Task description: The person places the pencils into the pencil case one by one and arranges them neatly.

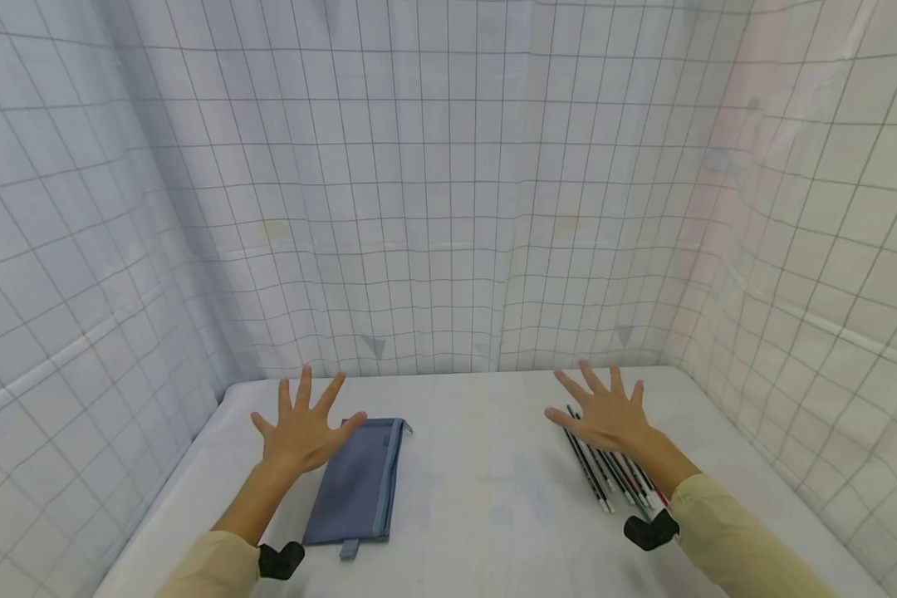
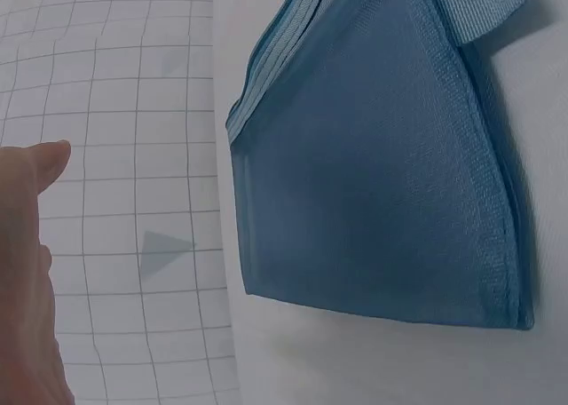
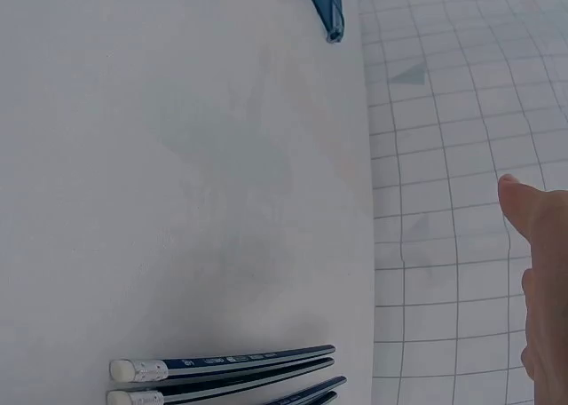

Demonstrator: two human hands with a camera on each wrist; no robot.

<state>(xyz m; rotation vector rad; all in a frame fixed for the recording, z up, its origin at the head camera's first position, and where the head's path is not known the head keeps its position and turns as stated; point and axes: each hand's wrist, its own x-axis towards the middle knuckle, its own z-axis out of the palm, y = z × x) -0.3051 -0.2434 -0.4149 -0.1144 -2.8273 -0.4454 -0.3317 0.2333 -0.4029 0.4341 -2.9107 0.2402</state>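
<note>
A flat blue zippered pouch (image 1: pixel 355 486) lies on the left half of the table, its zipper along the right side and a fabric tab (image 2: pixel 484 5) at the near end. My left hand (image 1: pixel 299 436) hovers over the pouch's left edge with fingers spread wide, holding nothing. To the right, a bunch of pencils (image 1: pixel 605 477) lies side by side, dark-barrelled with white erasers (image 3: pixel 133 370) at the near ends. Above them my right hand (image 1: pixel 605 418) is spread as well, holding nothing and hiding part of the bunch.
The table (image 1: pixel 478 515) has a white cover. White grid-patterned curtains (image 1: pixel 448 208) enclose it at the back and on both sides. Each wrist carries a black strap mount (image 1: pixel 652 530), below the pale yellow sleeves (image 1: pixel 740 536).
</note>
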